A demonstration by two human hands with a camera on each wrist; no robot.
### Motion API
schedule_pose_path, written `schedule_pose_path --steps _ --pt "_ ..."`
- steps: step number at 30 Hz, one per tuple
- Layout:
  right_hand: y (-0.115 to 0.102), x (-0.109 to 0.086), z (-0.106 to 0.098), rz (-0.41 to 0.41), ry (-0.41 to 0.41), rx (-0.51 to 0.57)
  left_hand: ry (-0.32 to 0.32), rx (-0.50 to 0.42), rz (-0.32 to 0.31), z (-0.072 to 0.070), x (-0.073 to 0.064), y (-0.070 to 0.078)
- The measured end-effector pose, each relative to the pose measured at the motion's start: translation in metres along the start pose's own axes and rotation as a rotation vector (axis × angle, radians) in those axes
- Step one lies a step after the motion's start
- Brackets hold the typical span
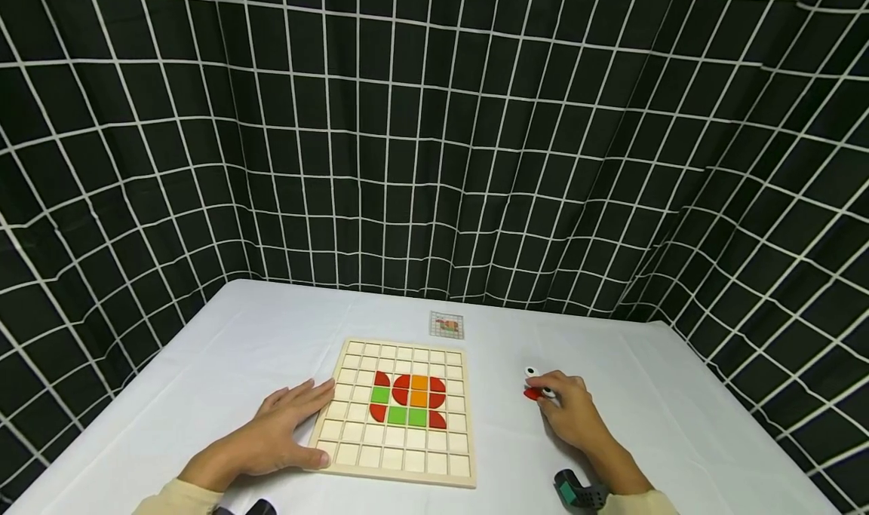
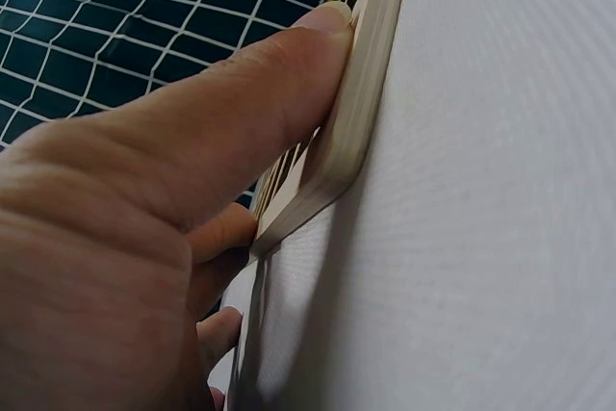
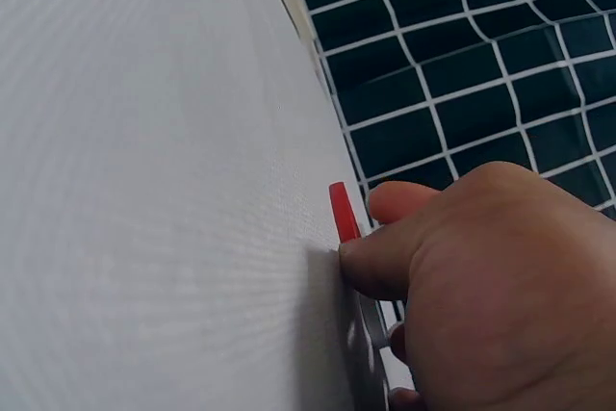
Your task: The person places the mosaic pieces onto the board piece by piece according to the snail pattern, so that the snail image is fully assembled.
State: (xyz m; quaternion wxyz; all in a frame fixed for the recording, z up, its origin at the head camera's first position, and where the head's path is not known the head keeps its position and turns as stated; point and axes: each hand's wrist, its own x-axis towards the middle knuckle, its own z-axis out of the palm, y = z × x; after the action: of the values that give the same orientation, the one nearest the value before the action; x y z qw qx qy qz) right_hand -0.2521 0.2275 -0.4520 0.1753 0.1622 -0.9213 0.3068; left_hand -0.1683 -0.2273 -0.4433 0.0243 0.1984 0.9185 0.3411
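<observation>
A wooden grid board [image 1: 380, 455] lies on the white table. Red quarter-round pieces [image 1: 437, 420], green squares [image 1: 397, 415] and orange squares [image 1: 419, 399] sit in its cells. My left hand [image 1: 274, 432] rests at the board's left side, fingers spread and fairly straight; the thumb [image 2: 260, 84] touches the frame by the near corner. To the right of the board, my right hand [image 1: 570, 413] pinches a red piece [image 3: 344, 212] between thumb and forefinger, low over the table. Beside those fingers is a white disc with a black dot [image 1: 531, 371]; a similar disc [image 1: 548, 392] is partly covered by the hand.
Behind the board lies a small clear card [image 1: 446, 325] with a printed grid and coloured pattern. A black strap with a green-faced device [image 1: 577, 492] is by the right wrist. Dark curtains with white grid lines [image 1: 421, 138] surround the table [image 1: 285, 311].
</observation>
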Motion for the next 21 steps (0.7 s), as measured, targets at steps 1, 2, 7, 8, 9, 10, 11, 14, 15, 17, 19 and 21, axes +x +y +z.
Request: schedule_pose_path --steps 1,2,7,8,9,10,11,14,15,17,19,21 --pt "-0.0012 0.0002 -0.0002 0.013 -0.004 -0.003 0.001 -0.001 0.0 -0.0002 0.0 0.0" --pt "-0.0024 0.0004 -0.0004 0.022 -0.008 -0.003 0.003 0.001 0.001 -0.0002 0.0 -0.0003" --pt "-0.0057 0.0015 -0.001 0.061 -0.048 -0.016 0.01 -0.003 -0.023 0.0 -0.0001 -0.0006" --pt "-0.0058 0.0017 -0.0011 0.07 -0.057 -0.02 0.011 -0.005 -0.03 0.0001 -0.0001 -0.0004" --pt "-0.0058 0.0019 -0.0011 0.08 -0.066 -0.025 0.012 -0.005 -0.038 0.0001 -0.0002 -0.0001" --pt "-0.0059 0.002 -0.0011 0.09 -0.073 -0.028 0.013 -0.005 -0.043 0.0001 -0.0001 0.0003" --pt "-0.0057 0.0022 -0.0011 0.098 -0.077 -0.029 0.012 -0.004 -0.045 0.0001 -0.0002 0.0006" --pt "-0.0036 0.0026 -0.0009 0.119 -0.082 -0.038 0.011 -0.004 -0.044 0.0002 -0.0001 0.0014" --pt "-0.0027 0.0026 -0.0008 0.125 -0.083 -0.045 0.011 -0.005 -0.044 0.0003 -0.0001 0.0018" --pt "-0.0013 0.0025 -0.0006 0.135 -0.08 -0.06 0.01 -0.006 -0.04 0.0008 0.0001 0.0018" --pt "-0.0007 0.0021 -0.0001 0.135 -0.079 -0.072 0.009 -0.008 -0.04 0.0013 0.0005 0.0017" --pt "-0.0016 0.0012 0.0002 0.113 -0.076 -0.08 0.009 -0.006 -0.035 0.0017 0.0007 0.0012"
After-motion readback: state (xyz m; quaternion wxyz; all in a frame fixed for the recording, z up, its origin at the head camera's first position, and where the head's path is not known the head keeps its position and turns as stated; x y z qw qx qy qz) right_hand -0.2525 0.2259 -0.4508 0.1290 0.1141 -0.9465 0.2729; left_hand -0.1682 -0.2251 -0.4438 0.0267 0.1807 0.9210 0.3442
